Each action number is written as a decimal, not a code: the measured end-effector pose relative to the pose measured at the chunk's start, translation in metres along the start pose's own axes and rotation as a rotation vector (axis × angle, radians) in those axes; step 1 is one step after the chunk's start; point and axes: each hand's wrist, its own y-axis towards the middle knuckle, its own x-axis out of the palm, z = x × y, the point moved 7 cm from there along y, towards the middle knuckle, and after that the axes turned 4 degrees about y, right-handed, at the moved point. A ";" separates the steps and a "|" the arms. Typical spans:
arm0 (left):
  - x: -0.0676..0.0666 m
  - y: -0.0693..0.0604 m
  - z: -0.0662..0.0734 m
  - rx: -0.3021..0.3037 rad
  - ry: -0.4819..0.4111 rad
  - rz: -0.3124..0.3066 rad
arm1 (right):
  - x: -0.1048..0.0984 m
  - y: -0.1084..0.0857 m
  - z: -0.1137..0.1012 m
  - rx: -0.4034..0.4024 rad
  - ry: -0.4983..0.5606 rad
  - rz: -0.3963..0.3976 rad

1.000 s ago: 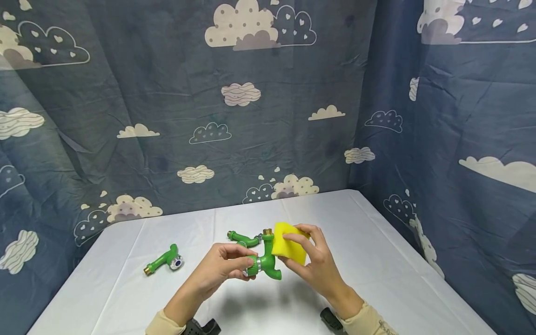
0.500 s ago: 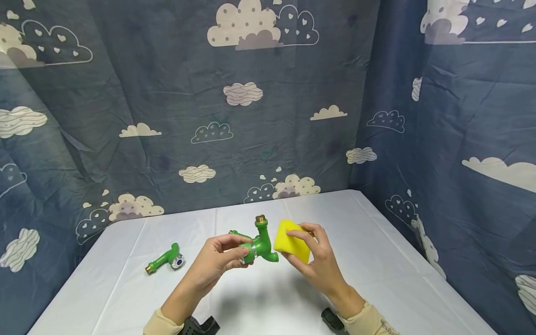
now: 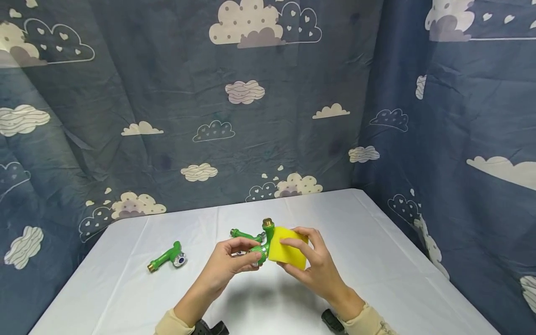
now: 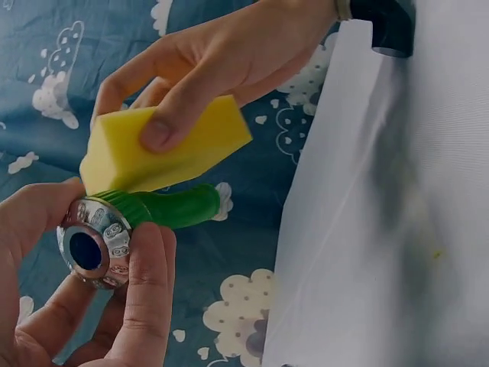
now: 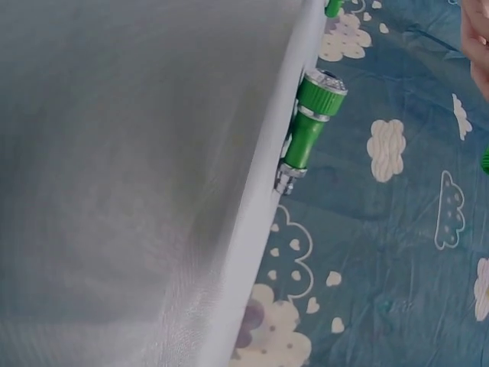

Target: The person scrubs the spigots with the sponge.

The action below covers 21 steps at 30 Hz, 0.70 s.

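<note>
My left hand holds a green tap by its ribbed knob, with the brass threaded end pointing up. In the left wrist view, the thumb and fingers circle the knob's chrome cap. A yellow sponge is pinched between the thumb and fingers of my right hand. Its face lies against the tap's side and hides part of the body and spout. In the left wrist view, the sponge sits right along the green tap body.
Behind my hands, a second green tap lies on the white-covered table, partly hidden. A third green tap with a chrome-capped knob lies to the left. Dark blue cloud-patterned cloth hangs behind the table and at its sides.
Half a second ago the tap was tilted and apart from the sponge. It has since moved right and turned more upright, and the sponge now meets its side. Both grips are unchanged.
</note>
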 end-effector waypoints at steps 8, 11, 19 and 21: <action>-0.002 0.000 0.003 0.043 0.027 -0.056 | -0.004 0.001 0.002 0.014 0.002 0.020; -0.004 0.000 0.007 0.066 0.031 -0.082 | -0.005 0.001 0.003 0.022 -0.008 0.023; -0.010 -0.004 0.016 0.130 0.055 -0.139 | -0.004 0.001 0.006 0.028 -0.004 0.019; -0.012 -0.006 0.018 0.142 0.068 -0.150 | -0.004 0.000 0.006 0.028 -0.002 0.018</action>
